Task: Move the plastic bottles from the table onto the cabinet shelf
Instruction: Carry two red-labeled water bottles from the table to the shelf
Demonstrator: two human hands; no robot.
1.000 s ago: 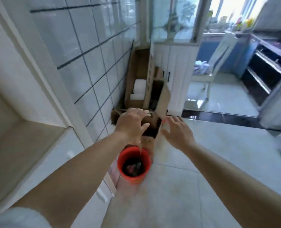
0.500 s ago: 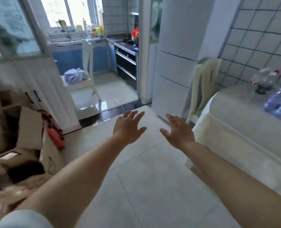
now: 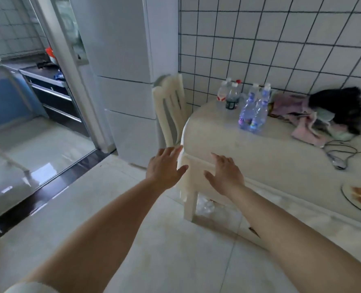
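Both hands are empty, with fingers spread, in front of the table's near left corner: left hand [image 3: 164,168], right hand [image 3: 225,175]. The plastic bottles [image 3: 244,105] stand together at the far left of the table [image 3: 228,142], near the tiled wall; their labels are too blurred to read. A plate [image 3: 360,197] is cut off at the right edge.

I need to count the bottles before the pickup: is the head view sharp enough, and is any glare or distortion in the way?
Head view: soft with motion blur, so the clear plastic bottles merge; roughly five, uncertain. Glare sits on the glossy floor tiles, not the cream table. Wide-angle bending curves the tiled wall's grid.
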